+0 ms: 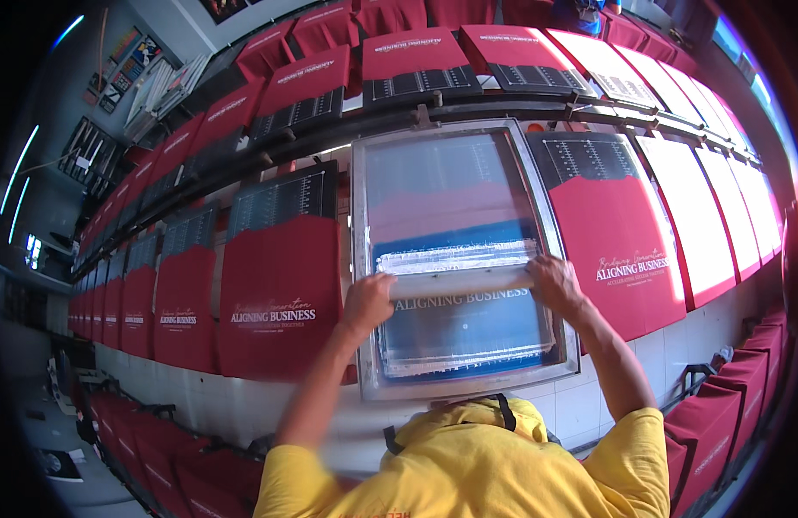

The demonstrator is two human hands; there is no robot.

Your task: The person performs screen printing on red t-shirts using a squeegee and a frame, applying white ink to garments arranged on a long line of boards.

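Observation:
A squeegee (464,281) with a pale bar lies crosswise over a screen-printing frame (468,383). My left hand (371,302) is closed around its left end, and my right hand (554,281) grips its right end. Just beyond the bar, a band of white ink (455,257) stretches across the blue part of the mesh. White lettering shows through or on the mesh right below the squeegee. More white ink streaks the mesh's near edge. Red cloth shows dimly through the far half of the mesh. The squeegee's lower edge is hidden under its bar.
Red shirts on dark boards stand in rows left and right of the frame, such as a printed shirt (282,293) and another shirt (619,250). Dark metal rails (399,112) run behind. More red shirts (718,414) hang low at right. A person in blue (580,13) is at the back.

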